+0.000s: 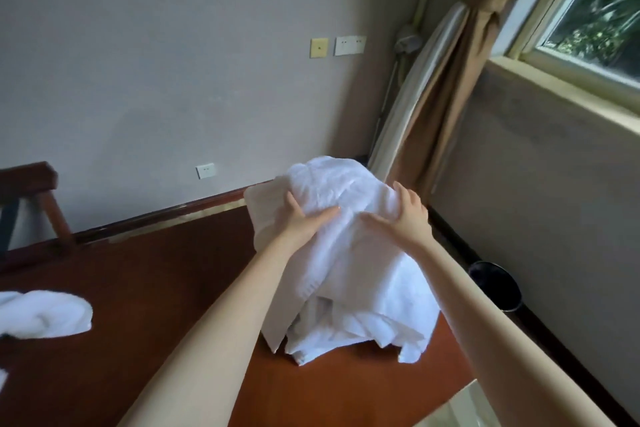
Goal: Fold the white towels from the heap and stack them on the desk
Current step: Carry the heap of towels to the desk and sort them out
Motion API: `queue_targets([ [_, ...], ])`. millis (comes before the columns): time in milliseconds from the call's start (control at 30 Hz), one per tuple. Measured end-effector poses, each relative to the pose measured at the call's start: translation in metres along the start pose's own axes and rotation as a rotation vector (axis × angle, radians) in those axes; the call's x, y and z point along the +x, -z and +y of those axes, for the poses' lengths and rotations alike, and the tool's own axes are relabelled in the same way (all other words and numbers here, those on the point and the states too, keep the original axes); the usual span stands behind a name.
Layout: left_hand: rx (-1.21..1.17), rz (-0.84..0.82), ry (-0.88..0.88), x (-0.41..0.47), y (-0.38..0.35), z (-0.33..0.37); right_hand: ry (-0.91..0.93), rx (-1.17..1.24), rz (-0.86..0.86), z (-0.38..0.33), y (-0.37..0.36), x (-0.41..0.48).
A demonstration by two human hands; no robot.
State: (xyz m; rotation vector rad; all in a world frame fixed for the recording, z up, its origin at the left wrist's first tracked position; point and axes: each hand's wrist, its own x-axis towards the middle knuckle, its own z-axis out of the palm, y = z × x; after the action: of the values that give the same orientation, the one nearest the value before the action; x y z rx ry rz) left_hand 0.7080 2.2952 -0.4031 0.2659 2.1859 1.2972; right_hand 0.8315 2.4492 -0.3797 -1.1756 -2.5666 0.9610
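Note:
A tall heap of white towels [349, 267] stands on the right part of the dark red wooden desk [166, 288]. My left hand [304, 218] lies on the upper left of the heap with straight fingers pointing right. On the heap's upper right rests my right hand [405, 215], fingers spread over the cloth. Neither hand visibly pinches the fabric. Another white towel [45, 314] lies crumpled on the desk at the far left, partly cut off by the frame edge.
The desk stands against a grey wall. A dark wooden chair [31, 201] is behind it at the left. A black waste bin [498, 284] sits on the floor to the right, below a tied brown curtain [460, 80] and a window [595, 7].

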Motion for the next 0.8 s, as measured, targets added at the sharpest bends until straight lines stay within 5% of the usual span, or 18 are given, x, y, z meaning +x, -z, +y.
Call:
queue_targets([
  [167, 0.089, 0.113, 0.014, -0.005, -0.009, -0.001, -0.144, 0.221, -0.193, 0.020, -0.001, 0.009],
  [800, -0.419, 0.260, -0.471, -0.041, -0.008, 0.019, 0.235, 0.615, 0.006, -0.012, 0.049, -0.022],
])
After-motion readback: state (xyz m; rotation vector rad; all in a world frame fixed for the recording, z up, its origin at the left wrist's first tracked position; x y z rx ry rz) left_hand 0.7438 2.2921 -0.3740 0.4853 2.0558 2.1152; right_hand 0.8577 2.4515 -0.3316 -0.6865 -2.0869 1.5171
